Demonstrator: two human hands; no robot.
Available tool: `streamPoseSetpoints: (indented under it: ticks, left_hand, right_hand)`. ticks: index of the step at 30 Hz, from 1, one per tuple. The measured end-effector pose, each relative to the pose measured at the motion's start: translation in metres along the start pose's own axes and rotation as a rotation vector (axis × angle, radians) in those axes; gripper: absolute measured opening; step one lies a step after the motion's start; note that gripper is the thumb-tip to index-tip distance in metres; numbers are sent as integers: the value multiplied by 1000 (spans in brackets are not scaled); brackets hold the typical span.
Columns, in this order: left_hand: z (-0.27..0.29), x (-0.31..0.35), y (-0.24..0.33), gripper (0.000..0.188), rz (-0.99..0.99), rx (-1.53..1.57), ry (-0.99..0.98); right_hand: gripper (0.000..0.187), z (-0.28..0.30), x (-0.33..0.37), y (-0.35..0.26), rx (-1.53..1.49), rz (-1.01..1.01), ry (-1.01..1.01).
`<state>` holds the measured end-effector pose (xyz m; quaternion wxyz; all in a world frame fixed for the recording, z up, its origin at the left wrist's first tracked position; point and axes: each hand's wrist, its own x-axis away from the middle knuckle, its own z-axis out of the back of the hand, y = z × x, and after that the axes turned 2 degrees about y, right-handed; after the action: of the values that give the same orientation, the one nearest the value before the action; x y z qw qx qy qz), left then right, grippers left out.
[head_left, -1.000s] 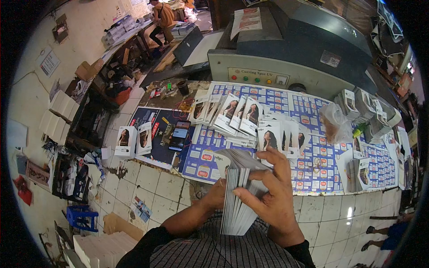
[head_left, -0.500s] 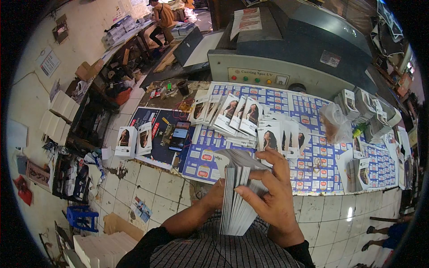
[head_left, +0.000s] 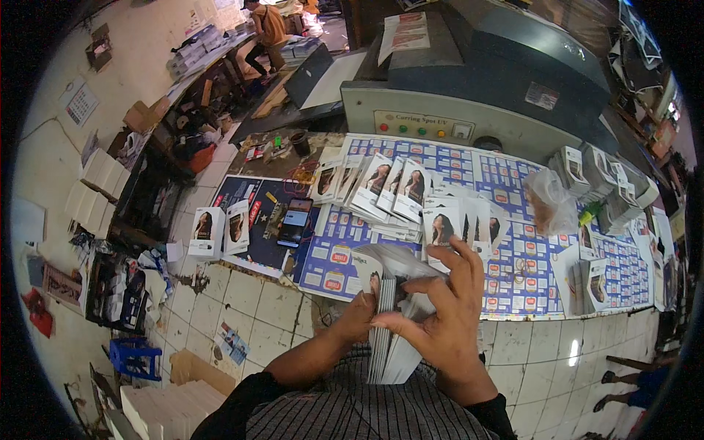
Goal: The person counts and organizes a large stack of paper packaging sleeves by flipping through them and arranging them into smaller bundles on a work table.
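Note:
A thick stack of white printed cards [head_left: 383, 345] stands on edge in front of my chest, its upper part fanned apart. My left hand [head_left: 356, 318] grips its left side, with the fingers mostly hidden behind the cards. My right hand [head_left: 449, 323] is at the right side, its thumb on the stack's near edge and its index finger curled against the fanned sheets. The other right fingers are raised and bent. Just beyond, similar cards with a picture of long dark hair lie in overlapping piles [head_left: 396, 192] on the table.
Blue printed sheets cover the table [head_left: 513, 282]. A phone [head_left: 294, 222] and two small card piles [head_left: 207, 232] lie left. A plastic bag [head_left: 551, 205] and card stacks [head_left: 612, 183] sit right. A large grey machine [head_left: 469, 110] stands behind. A person [head_left: 270, 33] is far left.
My right thumb has moved left across the stack's edge, and the right fingers have spread wider. The cards have opened into a wider gap at the top. The left hand stays nearly in place.

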<state>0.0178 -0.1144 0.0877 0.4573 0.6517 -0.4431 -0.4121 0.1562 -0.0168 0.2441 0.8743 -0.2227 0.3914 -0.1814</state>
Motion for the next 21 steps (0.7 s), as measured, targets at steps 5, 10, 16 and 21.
streamPoseSetpoints:
  ticks: [5, 10, 16, 21]
  left_hand:
    - [-6, -1, 16, 58, 112, 39, 35]
    - [-5, -2, 1, 58, 75, 84, 46]
    - [9, -6, -46, 54, 85, 315, 5]
    - [-2, -8, -13, 51, 33, 151, -16]
  right_hand:
    - [49, -3, 0, 4, -20, 11, -1]
    - [49, -3, 0, 6, -33, 15, -1]
    - [49, -3, 0, 5, -55, 19, -7]
    - [50, -3, 1, 10, -65, 18, 5]
